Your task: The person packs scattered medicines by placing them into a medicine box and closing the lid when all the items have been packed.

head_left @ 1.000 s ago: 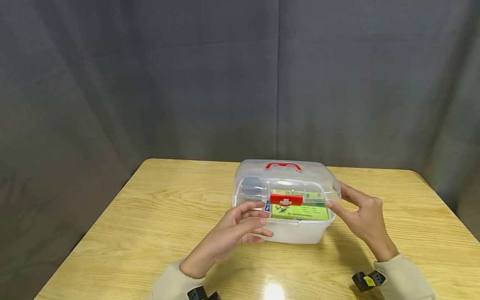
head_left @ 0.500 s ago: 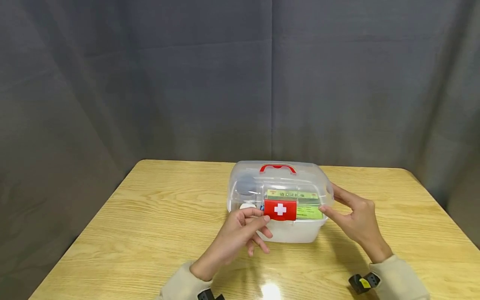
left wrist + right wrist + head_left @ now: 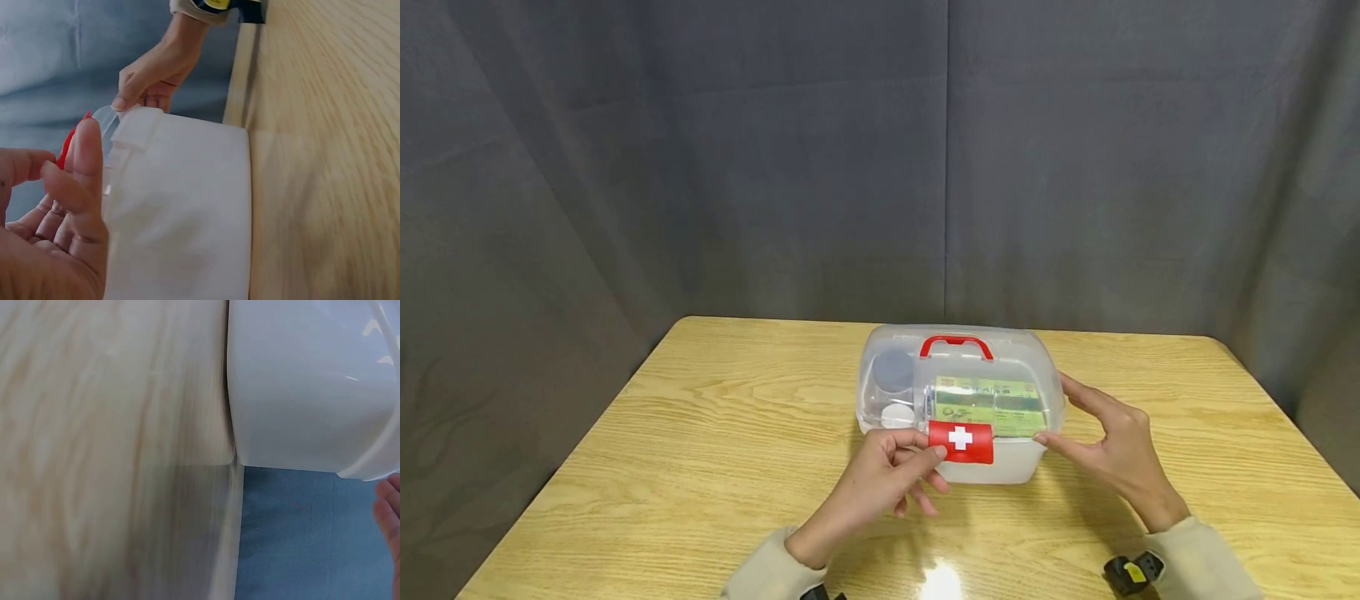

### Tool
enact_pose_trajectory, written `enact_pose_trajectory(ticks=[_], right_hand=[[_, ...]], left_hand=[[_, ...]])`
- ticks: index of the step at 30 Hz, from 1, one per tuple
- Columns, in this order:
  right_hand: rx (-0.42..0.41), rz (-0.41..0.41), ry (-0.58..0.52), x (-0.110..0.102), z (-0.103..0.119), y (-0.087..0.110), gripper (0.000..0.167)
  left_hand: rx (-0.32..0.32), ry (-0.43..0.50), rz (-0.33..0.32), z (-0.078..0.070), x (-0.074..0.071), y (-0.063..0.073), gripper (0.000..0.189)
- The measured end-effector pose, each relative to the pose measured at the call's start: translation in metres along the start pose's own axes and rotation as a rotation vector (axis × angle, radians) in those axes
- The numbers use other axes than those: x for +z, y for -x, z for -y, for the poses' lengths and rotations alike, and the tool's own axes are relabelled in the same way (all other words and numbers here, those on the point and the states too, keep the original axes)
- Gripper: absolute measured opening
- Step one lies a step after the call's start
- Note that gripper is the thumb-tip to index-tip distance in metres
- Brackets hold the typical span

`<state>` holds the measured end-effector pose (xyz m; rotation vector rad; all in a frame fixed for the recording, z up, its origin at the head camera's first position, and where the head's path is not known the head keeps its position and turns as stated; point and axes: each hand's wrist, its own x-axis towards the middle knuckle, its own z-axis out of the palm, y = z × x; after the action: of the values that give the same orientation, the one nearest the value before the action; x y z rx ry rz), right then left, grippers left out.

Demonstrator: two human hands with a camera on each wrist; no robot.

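A first-aid box with a translucent white base [image 3: 1000, 472] sits on the table. Its clear lid [image 3: 1033, 360] lies low over the base and carries a red handle [image 3: 957, 341]. At the front, a red latch [image 3: 979, 443] with a white cross is pinched between thumb and index finger of my left hand [image 3: 880, 477]; the other fingers hang below. My right hand [image 3: 1123, 440] grips the lid's right end, thumb at the front corner and fingers behind. Through the lid show green-yellow medicine boxes [image 3: 992, 404], a dark round cap [image 3: 892, 371] and a white cap [image 3: 897, 416].
The wooden table [image 3: 722, 433] extends on both sides of the box, its far edge just behind it. A grey curtain [image 3: 775, 183] hangs beyond that edge.
My left hand's loosely spread fingers have closed on the red latch and moved down with it. The lid has come down onto the base, while my right hand keeps its grip on the lid's end.
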<state>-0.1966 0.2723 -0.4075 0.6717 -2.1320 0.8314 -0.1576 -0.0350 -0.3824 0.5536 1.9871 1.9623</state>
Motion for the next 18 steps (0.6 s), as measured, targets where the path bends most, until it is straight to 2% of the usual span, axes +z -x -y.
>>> enact_pose_trajectory(ticks=[3, 11, 18], right_hand=[[-0.007, 0.007, 0.007, -0.0008, -0.0006, 0.0003, 0.076], [0.041, 0.101, -0.03, -0.0034, -0.0003, -0.0015, 0.079], [0.051, 0.116, -0.037, -0.0051, 0.0013, -0.002, 0.078]], left_hand=[[0.02, -0.035, -0.001, 0.0027, -0.0008, -0.0004, 0.024], [0.052, -0.105, -0.01, 0.0062, -0.0029, -0.0008, 0.023], [0.069, -0.12, -0.011, 0.0089, -0.004, -0.0018, 0.018]])
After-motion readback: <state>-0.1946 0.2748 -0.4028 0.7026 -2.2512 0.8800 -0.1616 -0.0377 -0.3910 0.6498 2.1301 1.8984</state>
